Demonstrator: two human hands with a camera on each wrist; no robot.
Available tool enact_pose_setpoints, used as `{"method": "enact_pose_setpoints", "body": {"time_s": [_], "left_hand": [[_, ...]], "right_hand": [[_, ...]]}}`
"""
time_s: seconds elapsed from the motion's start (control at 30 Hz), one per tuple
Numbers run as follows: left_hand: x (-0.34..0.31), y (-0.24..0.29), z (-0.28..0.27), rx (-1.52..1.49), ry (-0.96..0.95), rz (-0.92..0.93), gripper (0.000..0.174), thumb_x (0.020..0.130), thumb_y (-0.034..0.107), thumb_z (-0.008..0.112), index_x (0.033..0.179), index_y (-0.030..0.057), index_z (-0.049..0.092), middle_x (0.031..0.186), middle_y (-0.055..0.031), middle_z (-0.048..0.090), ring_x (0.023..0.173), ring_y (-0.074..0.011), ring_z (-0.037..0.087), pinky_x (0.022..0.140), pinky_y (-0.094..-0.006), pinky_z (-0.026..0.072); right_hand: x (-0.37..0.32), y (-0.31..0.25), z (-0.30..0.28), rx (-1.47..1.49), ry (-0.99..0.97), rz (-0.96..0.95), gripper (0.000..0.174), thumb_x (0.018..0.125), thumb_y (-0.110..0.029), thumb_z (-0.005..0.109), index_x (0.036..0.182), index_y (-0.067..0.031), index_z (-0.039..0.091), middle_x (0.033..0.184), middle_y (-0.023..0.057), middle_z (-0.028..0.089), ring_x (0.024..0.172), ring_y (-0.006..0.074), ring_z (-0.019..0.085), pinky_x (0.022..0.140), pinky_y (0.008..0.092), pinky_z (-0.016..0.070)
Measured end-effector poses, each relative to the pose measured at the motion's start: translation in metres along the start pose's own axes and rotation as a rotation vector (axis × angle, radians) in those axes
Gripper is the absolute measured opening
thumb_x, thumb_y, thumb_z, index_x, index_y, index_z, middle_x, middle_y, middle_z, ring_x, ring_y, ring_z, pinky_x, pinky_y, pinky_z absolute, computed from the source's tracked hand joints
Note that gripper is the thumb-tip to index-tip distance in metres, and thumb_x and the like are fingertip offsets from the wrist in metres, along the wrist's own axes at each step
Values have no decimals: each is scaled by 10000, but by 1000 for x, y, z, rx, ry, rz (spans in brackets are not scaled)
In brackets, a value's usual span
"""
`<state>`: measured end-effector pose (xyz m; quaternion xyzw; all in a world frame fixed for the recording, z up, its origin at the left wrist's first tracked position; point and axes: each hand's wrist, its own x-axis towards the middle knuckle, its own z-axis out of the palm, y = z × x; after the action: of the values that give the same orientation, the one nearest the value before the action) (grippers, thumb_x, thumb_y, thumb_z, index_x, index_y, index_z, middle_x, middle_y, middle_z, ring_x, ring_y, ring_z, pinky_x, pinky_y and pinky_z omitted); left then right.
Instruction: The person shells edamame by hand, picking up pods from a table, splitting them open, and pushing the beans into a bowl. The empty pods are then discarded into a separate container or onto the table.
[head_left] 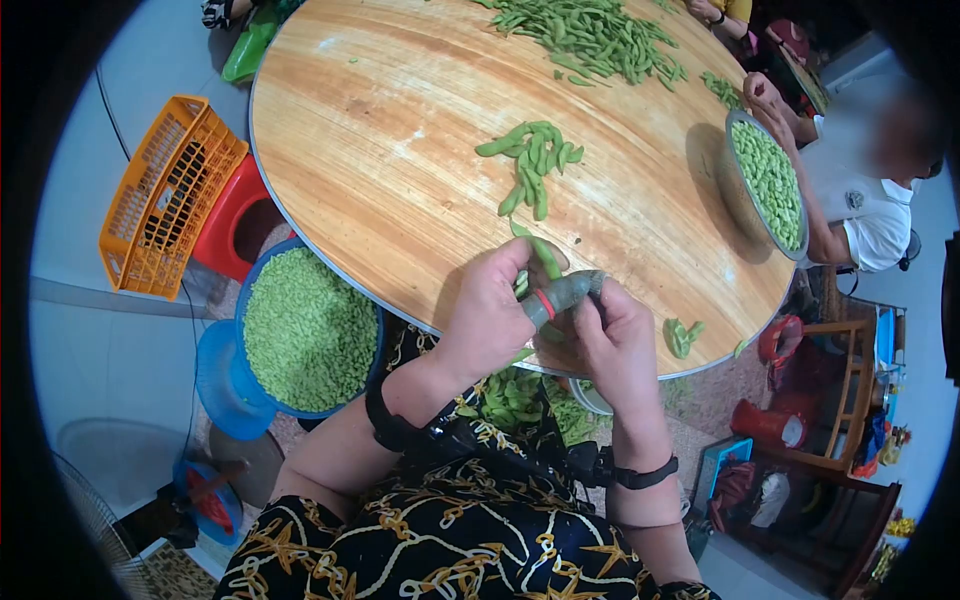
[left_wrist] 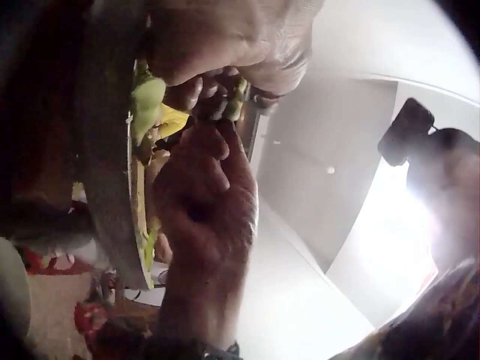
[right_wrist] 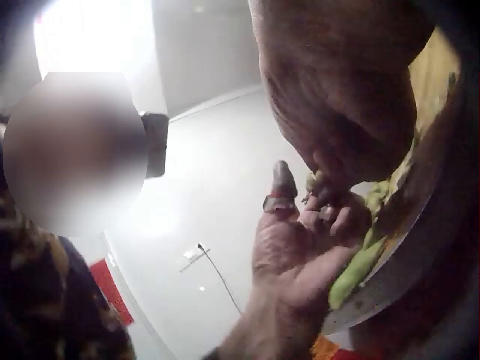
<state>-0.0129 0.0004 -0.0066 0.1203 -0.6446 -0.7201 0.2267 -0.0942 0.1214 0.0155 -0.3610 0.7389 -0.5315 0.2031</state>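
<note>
Over the near edge of the counter (head_left: 380, 150), our left hand (head_left: 490, 308) curls around 1 green pod (head_left: 546, 258); our right hand (head_left: 622, 335) bends in beside it, its hold hidden. We'd best steady the pod, then press gently.

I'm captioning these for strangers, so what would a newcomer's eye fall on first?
Probably the blue tub full of pale green shelled beans, beside the round wooden table at the head view's lower left. Next, the red-banded green thumb cover next to a bean pod, near that view's middle. Then the metal bowl of similar beans at the table's right side.
</note>
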Motion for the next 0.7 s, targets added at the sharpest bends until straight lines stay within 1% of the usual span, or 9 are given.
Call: {"method": "enact_pose_setpoints", "body": {"time_s": [0.1, 0.13, 0.2, 0.33, 0.4, 0.5, 0.53, 0.63, 0.7], "left_hand": [[0, 7, 3, -30, 50, -57, 226, 811, 52, 606, 1030, 30, 554, 886, 6, 542, 837, -74, 498, 755, -217, 419], [0, 6, 3, -31, 51, -57, 226, 811, 52, 606, 1030, 30, 554, 886, 6, 542, 837, -74, 498, 755, -217, 419], [0, 5, 2, -329, 27, -178, 276, 818, 36, 590, 1092, 33, 554, 909, -2, 551, 832, -77, 504, 741, -224, 430], [1, 11, 2, -250, 37, -142, 318, 820, 15, 569, 1136, 34, 551, 903, -23, 563, 820, -98, 524, 721, -234, 440], [0, 13, 5, 283, 41, 96, 342, 818, 10, 554, 1159, 31, 543, 893, -48, 569, 812, -124, 538, 716, -247, 443], [-1, 12, 8, 379, 31, 157, 354, 808, 8, 553, 1161, 29, 540, 896, -68, 571, 810, -145, 547, 721, -267, 445], [-1, 11, 8, 378, 30, 158, 354, 808, 8, 553, 1161, 29, 540, 896, -68, 571, 810, -145, 547, 721, -267, 445], [3, 4, -1, -15, -138, 34, 278, 864, 52, 533, 1138, 12, 554, 959, -39, 574, 842, -110, 537, 756, -252, 455], [4, 1, -3, -117, -180, -28, 298, 889, 76, 513, 1182, 19, 523, 968, -31, 558, 851, -86, 521, 770, -232, 453]], "right_hand": [[4, -9, -1, 15, 83, 49, 115, 876, -81, 501, 853, 5, 574, 669, -17, 542, 599, 42, 452, 547, 211, 394], [5, -10, -5, 81, 49, 154, 116, 877, -85, 503, 859, 4, 575, 671, -18, 541, 601, 41, 451, 547, 209, 393], [7, -10, -10, 196, -18, 301, 127, 880, -98, 507, 880, 3, 584, 682, -20, 545, 608, 41, 457, 548, 206, 394], [15, -9, -16, 217, -82, 283, 123, 869, -98, 533, 893, 10, 588, 700, 3, 573, 621, 58, 488, 567, 219, 416], [18, -7, -11, 1, 120, -54, 123, 843, -87, 575, 899, 22, 587, 715, 48, 601, 633, 84, 520, 588, 239, 439], [16, -15, -12, -92, 20, -22, 130, 814, -69, 608, 893, 31, 585, 714, 86, 614, 637, 112, 551, 600, 255, 455], [16, -16, -13, -162, 32, -84, 116, 809, -59, 607, 882, 29, 587, 685, 84, 605, 612, 119, 552, 585, 256, 452], [16, -1, -16, -210, 70, -189, 99, 806, -47, 604, 871, 26, 587, 678, 87, 605, 610, 124, 558, 585, 259, 453], [15, 2, -15, -175, 73, -189, 101, 819, -64, 597, 875, 19, 587, 665, 66, 591, 593, 109, 536, 562, 247, 437]]}}
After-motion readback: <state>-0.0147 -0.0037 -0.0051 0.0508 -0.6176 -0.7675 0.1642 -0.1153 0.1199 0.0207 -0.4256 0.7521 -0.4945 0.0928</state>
